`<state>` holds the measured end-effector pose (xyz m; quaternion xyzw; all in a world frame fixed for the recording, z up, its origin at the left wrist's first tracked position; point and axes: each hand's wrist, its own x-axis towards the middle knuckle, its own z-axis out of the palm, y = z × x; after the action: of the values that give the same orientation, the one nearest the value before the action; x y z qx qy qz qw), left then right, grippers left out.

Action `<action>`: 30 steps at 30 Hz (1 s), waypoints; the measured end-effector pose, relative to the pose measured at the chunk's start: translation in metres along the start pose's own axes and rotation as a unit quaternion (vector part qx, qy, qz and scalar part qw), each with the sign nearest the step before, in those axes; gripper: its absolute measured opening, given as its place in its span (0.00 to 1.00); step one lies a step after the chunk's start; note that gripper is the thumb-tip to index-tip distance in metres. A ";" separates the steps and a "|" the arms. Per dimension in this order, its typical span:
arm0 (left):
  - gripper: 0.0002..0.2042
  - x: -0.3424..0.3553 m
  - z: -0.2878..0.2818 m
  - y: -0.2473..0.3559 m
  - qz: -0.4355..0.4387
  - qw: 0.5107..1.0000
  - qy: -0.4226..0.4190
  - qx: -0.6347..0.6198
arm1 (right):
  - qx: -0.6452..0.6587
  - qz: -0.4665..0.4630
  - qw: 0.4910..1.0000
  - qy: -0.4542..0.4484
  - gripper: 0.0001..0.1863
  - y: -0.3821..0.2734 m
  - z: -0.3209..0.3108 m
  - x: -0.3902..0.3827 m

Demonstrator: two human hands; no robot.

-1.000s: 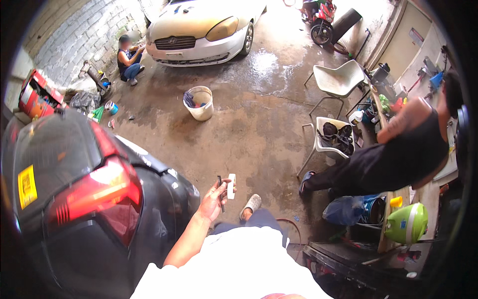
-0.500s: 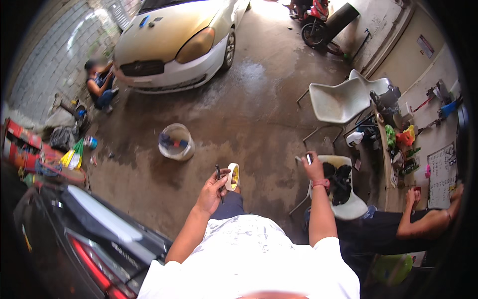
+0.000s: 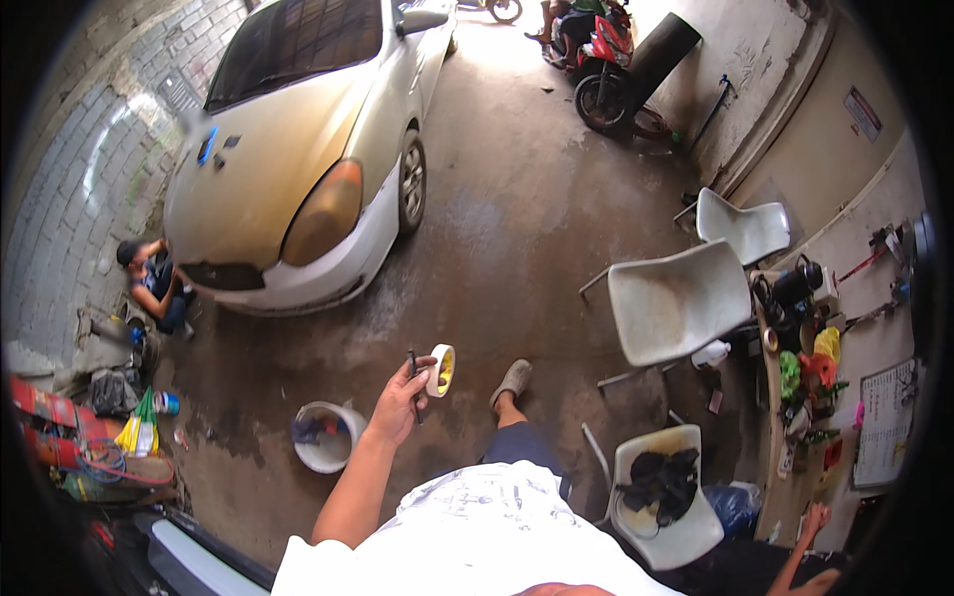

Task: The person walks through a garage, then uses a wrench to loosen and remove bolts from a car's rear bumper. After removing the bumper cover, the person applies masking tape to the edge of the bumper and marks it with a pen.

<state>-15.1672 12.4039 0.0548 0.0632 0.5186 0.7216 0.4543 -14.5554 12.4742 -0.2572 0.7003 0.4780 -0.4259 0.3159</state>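
My left hand point(image 3: 396, 405) is raised in front of my body, its fingers closed round a roll of masking tape point(image 3: 434, 383) and a slim black pen point(image 3: 412, 360). The white tape ring has a yellow inner side and stands on edge beside the fingers. The pen points up and passes across the palm. My right hand is out of view. Below the tape, my foot in a grey clog point(image 3: 512, 381) is on the wet floor.
Ahead left stands a white car point(image 3: 288, 189) with a person point(image 3: 157, 286) crouched at its front. A bucket point(image 3: 324, 461) sits at left, chairs point(image 3: 676, 303) and a cluttered table point(image 3: 775, 437) at right. A red motorcycle point(image 3: 606, 45) is farther off. Another person's hand point(image 3: 817, 519) shows lower right.
My view has shifted forward, bringing the car and chairs nearer. My right hand, which held a small white object over the near chair, has left the view. My left hand keeps the tape and pen.
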 end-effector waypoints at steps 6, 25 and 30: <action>0.15 0.212 0.063 0.047 -0.019 0.996 0.066 -0.050 | 0.046 0.004 0.998 0.050 0.30 -0.206 -0.111 0.111; 0.13 0.832 0.149 0.311 -0.031 0.999 0.001 -0.036 | 0.053 -0.399 0.888 0.221 0.37 -1.134 -0.544 0.132; 0.14 0.993 0.165 0.420 -0.039 0.999 -0.030 0.021 | -0.068 -0.170 0.979 0.095 0.34 -1.095 -0.518 0.205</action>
<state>-15.8971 13.2133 0.0906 0.0741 0.5219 0.6902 0.4958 -15.3937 13.3722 -0.2533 0.6229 0.6455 -0.3717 0.2391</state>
